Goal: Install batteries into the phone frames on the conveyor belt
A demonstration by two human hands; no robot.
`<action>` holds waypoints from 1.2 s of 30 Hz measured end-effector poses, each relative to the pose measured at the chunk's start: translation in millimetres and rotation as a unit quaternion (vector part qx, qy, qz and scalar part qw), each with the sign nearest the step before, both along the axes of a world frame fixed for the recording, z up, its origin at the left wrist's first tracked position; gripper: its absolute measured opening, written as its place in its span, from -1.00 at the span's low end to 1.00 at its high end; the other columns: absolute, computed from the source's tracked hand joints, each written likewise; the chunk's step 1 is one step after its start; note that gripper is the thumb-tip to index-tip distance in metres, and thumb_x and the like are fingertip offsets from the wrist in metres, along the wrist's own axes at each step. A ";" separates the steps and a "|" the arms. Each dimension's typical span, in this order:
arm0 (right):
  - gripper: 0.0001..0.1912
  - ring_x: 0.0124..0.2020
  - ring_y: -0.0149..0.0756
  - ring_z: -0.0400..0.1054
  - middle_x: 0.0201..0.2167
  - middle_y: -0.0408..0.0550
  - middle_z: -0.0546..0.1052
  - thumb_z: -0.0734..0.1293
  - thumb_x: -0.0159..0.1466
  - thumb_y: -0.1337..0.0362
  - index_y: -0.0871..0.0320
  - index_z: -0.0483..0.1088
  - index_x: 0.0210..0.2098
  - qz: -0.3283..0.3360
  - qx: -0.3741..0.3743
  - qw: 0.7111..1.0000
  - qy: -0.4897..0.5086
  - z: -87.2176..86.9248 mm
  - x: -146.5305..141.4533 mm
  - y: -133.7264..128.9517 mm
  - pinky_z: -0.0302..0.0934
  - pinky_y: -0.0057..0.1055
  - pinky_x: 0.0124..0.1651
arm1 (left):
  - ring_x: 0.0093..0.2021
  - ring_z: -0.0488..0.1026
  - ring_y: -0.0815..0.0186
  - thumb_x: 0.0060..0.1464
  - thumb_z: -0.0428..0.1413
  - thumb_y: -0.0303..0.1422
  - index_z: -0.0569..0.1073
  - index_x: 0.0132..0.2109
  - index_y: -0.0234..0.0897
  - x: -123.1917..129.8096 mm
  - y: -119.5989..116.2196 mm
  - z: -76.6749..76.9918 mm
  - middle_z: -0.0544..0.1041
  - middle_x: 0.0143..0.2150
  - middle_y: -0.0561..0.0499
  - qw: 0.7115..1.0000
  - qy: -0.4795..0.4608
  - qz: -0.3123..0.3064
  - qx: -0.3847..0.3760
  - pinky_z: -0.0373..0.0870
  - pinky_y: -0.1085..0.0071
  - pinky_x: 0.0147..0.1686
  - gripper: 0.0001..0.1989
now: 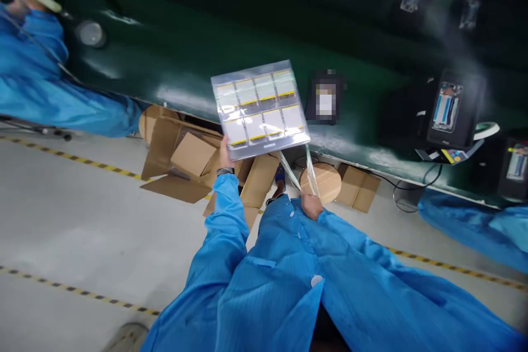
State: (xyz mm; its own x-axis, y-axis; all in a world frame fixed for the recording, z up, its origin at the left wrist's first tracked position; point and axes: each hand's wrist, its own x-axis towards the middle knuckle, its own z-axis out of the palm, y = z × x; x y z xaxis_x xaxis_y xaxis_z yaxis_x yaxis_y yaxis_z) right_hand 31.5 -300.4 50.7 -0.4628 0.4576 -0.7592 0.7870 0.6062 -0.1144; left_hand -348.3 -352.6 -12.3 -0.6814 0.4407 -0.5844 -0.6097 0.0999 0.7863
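Observation:
My left hand (225,152) grips the lower left corner of a clear plastic tray (269,146), held tilted over the edge of the green table. In the tray's pockets lie several flat white rectangular pieces (273,121) with yellow edges. My right hand (311,207) is closed in front of my blue coat on a pale, see-through plastic strip (312,176). Two lengths of the strip rise from that fist toward the tray's lower right side; whether they are fixed to it I cannot tell.
The green table (165,38) spans the front. Under its edge are an open cardboard box (175,187), a round wooden stool (330,182) and another carton (358,190). Devices on dark pads, including one (447,104), lie right. A co-worker's blue sleeve (37,38) is at the left.

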 end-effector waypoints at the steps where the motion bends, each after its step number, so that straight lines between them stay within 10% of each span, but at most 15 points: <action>1: -0.68 -0.13 -0.24 0.56 -0.12 0.05 0.63 0.21 0.58 0.12 0.17 0.48 0.11 -0.024 -0.011 1.000 -0.003 4.4 6.6 -4.5 0.46 -0.28 -0.04 | 0.16 0.60 0.18 0.47 -0.07 -0.04 0.52 0.21 -0.33 -8.1 -0.6 3.9 0.68 0.07 -0.06 1.000 -0.006 0.003 -0.003 0.54 0.20 0.23 -0.48; 7: -0.49 0.04 0.00 0.58 -0.07 0.26 0.67 0.00 0.58 0.05 0.08 0.49 0.13 -0.135 -0.072 0.988 0.029 42.7 77.0 14.8 0.35 -0.23 0.10 | 0.14 0.61 0.19 0.44 -0.05 -0.12 0.60 0.13 -0.31 -63.6 -0.2 20.0 0.70 0.05 -0.06 0.998 -0.001 0.028 -0.060 0.60 0.35 0.12 -0.54; 13: -0.37 -0.17 0.30 0.61 -0.34 0.41 0.64 -0.02 0.29 -0.25 -0.19 0.60 -0.28 -0.285 -0.086 0.950 -0.093 110.4 222.4 -14.9 0.43 0.16 -0.10 | 0.08 0.64 0.09 0.33 0.12 -0.02 0.60 0.11 -0.33 -103.6 3.5 10.4 0.71 -0.09 -0.06 0.996 0.006 0.014 -0.091 0.63 0.31 0.04 -0.51; 16: -0.47 -0.09 0.23 0.61 -0.30 0.30 0.66 0.01 0.32 -0.15 -0.25 0.58 -0.28 -0.318 -0.075 0.942 -0.076 114.1 229.9 -10.8 0.45 0.11 -0.02 | 0.16 0.59 0.12 0.46 -0.05 -0.03 0.53 0.20 -0.34 -105.1 5.1 10.4 0.68 0.02 -0.07 0.994 0.020 -0.010 -0.109 0.60 0.28 0.12 -0.48; 24: -0.60 0.08 0.09 0.51 0.16 0.27 0.49 0.18 0.51 0.13 0.20 0.46 0.17 -0.183 0.155 0.962 0.133 57.7 -22.5 147.2 0.37 -0.09 0.09 | 0.35 0.40 0.05 0.46 -0.43 0.18 0.47 0.20 -0.44 -82.0 -0.7 18.3 0.57 0.18 -0.26 0.991 0.001 0.024 -0.133 0.42 0.08 0.29 -0.13; 32: -0.02 0.09 0.02 0.46 0.35 0.34 0.26 0.46 0.32 -0.16 0.24 0.08 0.49 -0.090 0.176 0.944 0.262 43.6 -249.8 278.1 0.32 -0.21 0.10 | 0.43 0.34 0.06 0.12 -0.41 0.52 0.57 0.18 -0.08 89.2 19.8 -0.5 0.56 0.26 -0.21 0.998 -0.053 0.015 0.033 0.41 0.04 0.29 0.05; 36: -0.12 0.08 -0.15 0.43 0.31 0.35 0.34 0.24 0.45 -0.28 0.39 0.28 0.38 -0.112 0.125 0.959 0.228 39.8 -300.7 327.2 0.23 -0.35 0.09 | 0.47 0.30 0.11 -0.02 -0.25 0.59 0.57 0.22 0.16 112.8 31.1 -12.7 0.55 0.30 -0.03 0.999 -0.032 0.000 0.040 0.35 0.10 0.40 -0.01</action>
State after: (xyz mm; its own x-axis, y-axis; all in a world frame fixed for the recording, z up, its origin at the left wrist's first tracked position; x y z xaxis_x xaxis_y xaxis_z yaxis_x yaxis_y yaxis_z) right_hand -269.3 26.9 90.5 -0.5892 0.7258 -0.3551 0.8038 0.4814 -0.3496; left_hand -235.6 -321.5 -25.0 -0.6442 0.4874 -0.5894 -0.6584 0.0387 0.7517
